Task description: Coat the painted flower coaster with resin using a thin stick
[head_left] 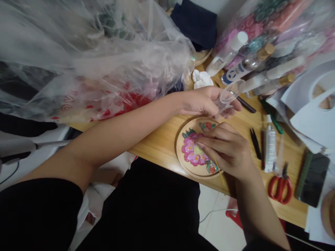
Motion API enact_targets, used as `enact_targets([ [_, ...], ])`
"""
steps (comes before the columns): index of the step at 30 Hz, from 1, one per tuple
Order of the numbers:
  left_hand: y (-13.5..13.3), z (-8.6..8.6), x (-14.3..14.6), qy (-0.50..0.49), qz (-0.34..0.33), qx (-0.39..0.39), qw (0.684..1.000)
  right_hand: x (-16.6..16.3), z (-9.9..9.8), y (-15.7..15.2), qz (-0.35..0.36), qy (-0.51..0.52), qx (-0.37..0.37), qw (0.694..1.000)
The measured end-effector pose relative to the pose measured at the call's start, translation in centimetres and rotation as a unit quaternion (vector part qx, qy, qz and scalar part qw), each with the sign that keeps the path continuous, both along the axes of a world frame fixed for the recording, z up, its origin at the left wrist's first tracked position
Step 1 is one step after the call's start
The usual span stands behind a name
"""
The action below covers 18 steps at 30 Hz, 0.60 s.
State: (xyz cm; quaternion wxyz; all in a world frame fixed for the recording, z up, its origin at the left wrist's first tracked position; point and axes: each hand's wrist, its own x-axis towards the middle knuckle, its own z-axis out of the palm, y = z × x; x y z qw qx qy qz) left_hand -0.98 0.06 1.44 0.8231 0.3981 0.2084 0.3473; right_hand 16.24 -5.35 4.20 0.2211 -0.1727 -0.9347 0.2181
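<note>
My left hand (200, 101) holds a small clear plastic cup (232, 91), tilted, above the far edge of a round wooden plate (179, 155). A pink flower (187, 150) with a yellow centre, green leaves and small red blooms decorates the plate, outlined in gold. Over the flower's right side is my right hand (229, 150), its thumb and fingers pinched together near the yellow centre. What sits between those fingertips is too small or hidden to make out. A thin yellow strand (219, 170) shows below this hand; whether it is held is unclear.
Right of the plate lie black tweezers (255, 143), a white tube (269, 148), red-handled snips (280, 188) and a dark phone (312, 177). Several bottles (237, 71) and crumpled white tissue (202, 79) stand behind. A large plastic bag (117, 66) fills the left; papers (314, 111) lie right.
</note>
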Motion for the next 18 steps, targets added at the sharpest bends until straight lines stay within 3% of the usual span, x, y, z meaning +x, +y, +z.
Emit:
enact_targets([
  [8,0.4,-1.6,0.1,-0.008,-0.002,0.049,0.999,1.4,1.6,0.3,-0.081,0.071,-0.018,0.994],
  [13,0.4,-1.5,-0.1,-0.023,-0.008,0.049,0.998,2.3,1.5,0.9,-0.188,0.109,0.046,0.975],
  [18,0.5,-1.5,-0.2,-0.027,-0.023,0.031,0.999,2.1,0.8,1.3,-0.217,0.050,0.136,0.965],
])
